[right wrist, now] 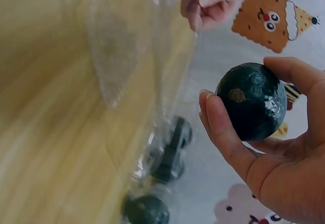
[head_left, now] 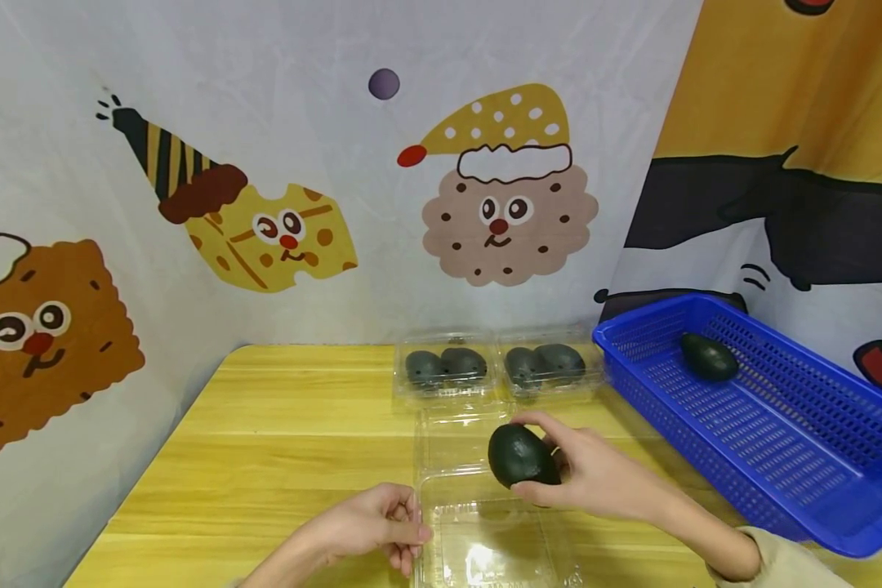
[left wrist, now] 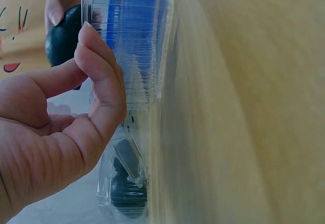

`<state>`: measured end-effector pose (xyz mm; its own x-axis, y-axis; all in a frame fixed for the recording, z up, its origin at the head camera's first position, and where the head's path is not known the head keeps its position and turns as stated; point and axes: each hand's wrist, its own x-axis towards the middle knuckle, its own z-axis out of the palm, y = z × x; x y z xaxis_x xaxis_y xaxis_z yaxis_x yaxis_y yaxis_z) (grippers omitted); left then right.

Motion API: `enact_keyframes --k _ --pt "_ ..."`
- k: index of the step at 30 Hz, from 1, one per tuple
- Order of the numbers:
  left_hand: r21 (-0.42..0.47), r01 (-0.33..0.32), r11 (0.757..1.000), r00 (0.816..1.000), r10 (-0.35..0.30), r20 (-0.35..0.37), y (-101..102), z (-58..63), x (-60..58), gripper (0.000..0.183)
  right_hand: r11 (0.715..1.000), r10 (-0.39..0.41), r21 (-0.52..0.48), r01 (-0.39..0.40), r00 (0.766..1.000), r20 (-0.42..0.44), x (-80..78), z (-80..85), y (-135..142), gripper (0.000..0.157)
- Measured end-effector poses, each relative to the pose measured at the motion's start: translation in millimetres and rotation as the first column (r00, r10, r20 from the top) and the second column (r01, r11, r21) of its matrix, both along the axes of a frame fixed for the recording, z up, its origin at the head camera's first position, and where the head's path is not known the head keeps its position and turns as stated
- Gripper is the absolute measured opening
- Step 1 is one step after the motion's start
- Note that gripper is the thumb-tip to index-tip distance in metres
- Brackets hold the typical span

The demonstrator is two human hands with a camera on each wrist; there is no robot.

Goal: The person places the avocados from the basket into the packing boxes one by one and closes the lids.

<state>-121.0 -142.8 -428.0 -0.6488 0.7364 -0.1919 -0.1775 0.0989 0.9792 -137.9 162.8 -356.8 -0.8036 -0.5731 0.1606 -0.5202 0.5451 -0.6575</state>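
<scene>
My right hand grips a dark green avocado above an open clear plastic clamshell box. In the right wrist view the fingers and thumb curl round the avocado, its stem end facing the camera. The left hand pinches the left rim of that box between thumb and fingers. From the left wrist the box's ribbed side wall shows beyond the fingers. No avocado shows inside the open box, whose lid lies back toward the wall.
Two closed clear boxes with avocados stand at the table's back edge. At the right is a blue perforated basket, holding one avocado. A cartoon-printed cloth hangs behind the wooden table.
</scene>
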Motion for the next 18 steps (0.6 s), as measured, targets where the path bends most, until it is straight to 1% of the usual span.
enact_keyframes --k 3,8,18 --pt "-0.002 -0.002 1.000 1.000 0.002 -0.002 0 0.6 0.0 0.021 1.000 0.022 0.010 -0.022 1.000 0.010 2.5 -8.1 -5 0.062" --pt "-0.004 -0.001 1.000 1.000 0.001 -0.003 0 1.5 0.5 0.022 0.998 0.062 0.023 -0.063 0.996 0.065 6.0 -19.2 -11 0.063" --pt "0.005 0.002 1.000 1.000 -0.002 0.003 1 1.3 -0.3 0.021 0.991 0.078 0.091 -0.095 0.981 0.175 14.4 -41.2 -23 0.063"
